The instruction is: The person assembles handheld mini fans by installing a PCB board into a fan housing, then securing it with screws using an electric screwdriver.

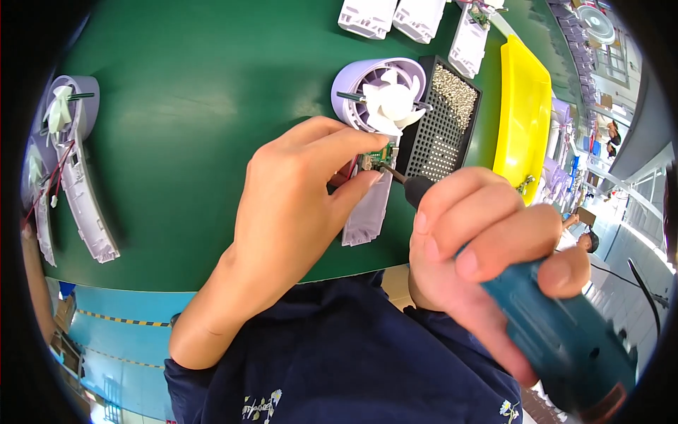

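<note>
My left hand pinches a small green circuit board between thumb and fingers, at the handle of a pale purple handheld fan. Just beyond the fingers is the fan's round housing, with white blades showing inside. My right hand is wrapped around a teal electric screwdriver. Its dark bit points left and meets the board's near right edge; whether a screw sits under the tip is hidden.
A black perforated tray holding small silver screws stands right of the fan. Beyond it lies a yellow bin. Pale purple handle shells lie at the back. More fan parts lie at the left, beside another person's arm.
</note>
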Demonstrator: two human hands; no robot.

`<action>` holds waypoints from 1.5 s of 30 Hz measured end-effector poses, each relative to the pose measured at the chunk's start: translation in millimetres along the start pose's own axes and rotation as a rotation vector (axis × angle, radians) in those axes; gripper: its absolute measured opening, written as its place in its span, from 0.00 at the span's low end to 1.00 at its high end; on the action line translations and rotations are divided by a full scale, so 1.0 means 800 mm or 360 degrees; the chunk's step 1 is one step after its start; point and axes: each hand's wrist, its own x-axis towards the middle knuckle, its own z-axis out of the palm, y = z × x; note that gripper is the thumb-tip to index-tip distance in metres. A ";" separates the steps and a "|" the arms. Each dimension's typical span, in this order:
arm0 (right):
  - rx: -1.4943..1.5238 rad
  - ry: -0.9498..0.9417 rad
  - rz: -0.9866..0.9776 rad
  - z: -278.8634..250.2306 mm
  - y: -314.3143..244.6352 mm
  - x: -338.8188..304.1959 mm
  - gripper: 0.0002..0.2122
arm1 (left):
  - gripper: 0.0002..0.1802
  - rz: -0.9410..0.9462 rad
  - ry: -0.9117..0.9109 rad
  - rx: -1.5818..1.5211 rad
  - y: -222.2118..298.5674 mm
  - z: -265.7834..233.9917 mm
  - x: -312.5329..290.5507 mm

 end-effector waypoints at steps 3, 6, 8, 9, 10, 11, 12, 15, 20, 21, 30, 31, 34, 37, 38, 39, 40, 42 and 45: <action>0.0129 0.0072 -0.0139 0.006 -0.003 0.013 0.38 | 0.21 0.0016 0.0051 -0.0097 0.009 -0.005 -0.002; 0.0309 0.0459 -0.0326 -0.003 -0.003 0.002 0.39 | 0.18 0.0034 0.0085 -0.0174 0.004 -0.005 0.002; 0.0265 0.0806 0.0005 -0.008 -0.021 -0.021 0.36 | 0.18 0.0045 0.0074 -0.0283 0.009 -0.015 -0.001; 0.0144 0.0969 0.0248 -0.009 -0.027 -0.032 0.35 | 0.19 0.0079 0.0074 -0.0287 0.018 -0.018 -0.002; 0.0036 0.1030 0.0646 -0.002 -0.030 -0.038 0.30 | 0.19 0.0144 0.0082 -0.0296 0.020 -0.020 -0.003; 0.0038 0.0868 0.1001 -0.009 -0.041 -0.046 0.28 | 0.19 0.0158 0.0062 -0.0290 0.032 -0.022 -0.009; -0.0027 0.0819 0.1341 -0.006 -0.041 -0.054 0.27 | 0.18 0.0225 0.0029 -0.0276 0.036 -0.026 -0.010; 0.0446 0.0879 0.1483 0.009 -0.033 -0.075 0.21 | 0.16 0.0277 0.0018 -0.0213 0.039 -0.019 -0.023; 0.0437 0.0867 0.1481 0.004 -0.037 -0.077 0.19 | 0.18 0.0206 -0.0077 -0.0323 0.037 -0.009 -0.028; 0.0447 0.0832 0.1512 0.004 -0.035 -0.078 0.19 | 0.18 0.0166 -0.0068 -0.0349 0.034 -0.007 -0.027; 0.0348 0.0705 0.1470 0.000 -0.032 -0.073 0.18 | 0.19 0.0098 -0.0092 -0.0310 0.039 -0.008 -0.024; 0.0391 0.0704 0.1501 -0.003 -0.031 -0.076 0.18 | 0.19 0.0099 -0.0097 -0.0301 0.040 -0.007 -0.024; 0.0568 0.0746 0.1570 -0.007 -0.032 -0.083 0.19 | 0.19 0.0073 -0.0108 -0.0353 0.042 -0.006 -0.027; 0.0625 0.0840 0.1578 -0.005 -0.030 -0.081 0.20 | 0.19 0.0133 -0.0104 -0.0284 0.040 -0.004 -0.027; 0.0553 0.0890 0.1546 -0.003 -0.027 -0.079 0.20 | 0.19 0.0094 -0.0112 -0.0277 0.037 -0.002 -0.025; 0.0559 0.0888 0.1543 -0.005 -0.027 -0.081 0.20 | 0.18 0.0054 -0.0119 -0.0269 0.035 -0.002 -0.024; 0.0632 0.0852 0.1564 -0.009 -0.028 -0.087 0.20 | 0.18 0.0054 -0.0122 -0.0266 0.035 -0.001 -0.025; 0.0711 0.0818 0.1583 -0.010 -0.030 -0.087 0.19 | 0.18 0.0146 -0.0115 -0.0354 0.036 0.000 -0.027; 0.0376 0.0909 0.1549 -0.002 -0.034 -0.070 0.15 | 0.19 0.0136 -0.0124 -0.0306 0.036 0.001 -0.018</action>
